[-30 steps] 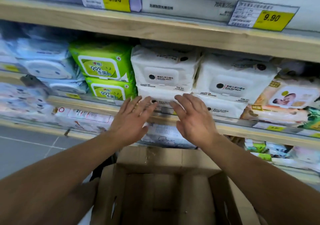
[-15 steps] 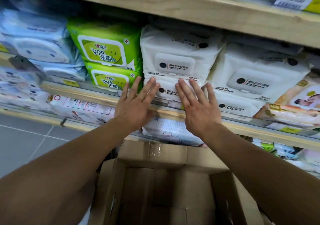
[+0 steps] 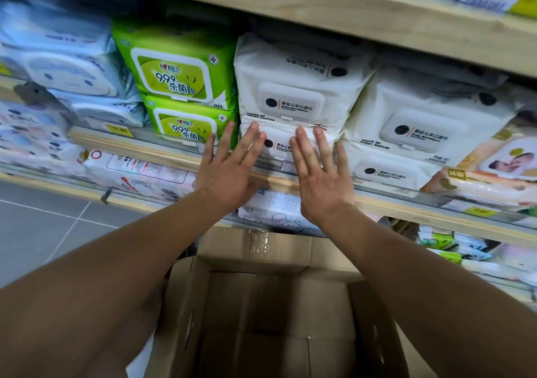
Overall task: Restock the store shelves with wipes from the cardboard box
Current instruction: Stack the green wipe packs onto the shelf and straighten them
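Two white wipes packs lie stacked on the middle shelf; the upper pack [image 3: 293, 87] rests on the lower pack [image 3: 279, 145]. My left hand [image 3: 229, 165] and my right hand [image 3: 319, 174] both press flat, fingers straight, against the front of the lower pack. Below my arms stands the open cardboard box [image 3: 273, 261], with bare cardboard showing inside. Neither hand holds anything.
Green wipes packs [image 3: 177, 75] stand left of the white stack, pale blue packs [image 3: 66, 66] further left, another white stack [image 3: 421, 133] to the right. A wooden shelf board [image 3: 348, 8] runs overhead, more packs fill the lower shelf [image 3: 139, 174], grey floor tiles [image 3: 43, 226] at left.
Both hands moved up and forward from the shelf edge until their fingers press on the lower white pack. The view came closer to the shelf.
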Tool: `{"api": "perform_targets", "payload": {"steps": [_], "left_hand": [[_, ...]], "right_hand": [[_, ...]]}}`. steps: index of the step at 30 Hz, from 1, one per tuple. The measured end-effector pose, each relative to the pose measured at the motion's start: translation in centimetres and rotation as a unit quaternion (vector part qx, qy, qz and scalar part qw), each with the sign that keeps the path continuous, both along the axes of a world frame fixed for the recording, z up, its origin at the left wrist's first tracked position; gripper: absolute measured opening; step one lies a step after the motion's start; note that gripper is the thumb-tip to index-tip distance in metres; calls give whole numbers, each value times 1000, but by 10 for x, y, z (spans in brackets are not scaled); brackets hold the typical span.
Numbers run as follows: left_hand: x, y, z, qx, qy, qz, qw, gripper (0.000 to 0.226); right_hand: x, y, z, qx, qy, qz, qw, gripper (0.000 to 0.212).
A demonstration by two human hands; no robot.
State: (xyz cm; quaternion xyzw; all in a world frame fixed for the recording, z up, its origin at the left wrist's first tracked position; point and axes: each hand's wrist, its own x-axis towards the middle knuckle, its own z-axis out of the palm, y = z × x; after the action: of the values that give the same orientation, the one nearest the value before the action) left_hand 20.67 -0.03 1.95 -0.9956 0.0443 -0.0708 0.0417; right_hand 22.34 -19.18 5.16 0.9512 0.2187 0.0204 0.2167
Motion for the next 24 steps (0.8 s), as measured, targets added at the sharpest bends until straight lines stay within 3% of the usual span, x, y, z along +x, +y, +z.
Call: {"api": "perform_targets", "payload": {"steps": [6, 13, 24], "left_hand": [[-16, -10, -5, 1, -44, -28, 999, 88], [-5, -14, -4, 27, -32, -15, 999, 92], [0, -17, -12, 32, -47, -29, 998, 96]], "right_hand": [[-11, -12, 3, 29, -18, 47, 998, 87], [-12, -22, -12, -62, 10, 64, 996, 93], [4, -44, -12, -87, -10, 84, 993, 84]]}}
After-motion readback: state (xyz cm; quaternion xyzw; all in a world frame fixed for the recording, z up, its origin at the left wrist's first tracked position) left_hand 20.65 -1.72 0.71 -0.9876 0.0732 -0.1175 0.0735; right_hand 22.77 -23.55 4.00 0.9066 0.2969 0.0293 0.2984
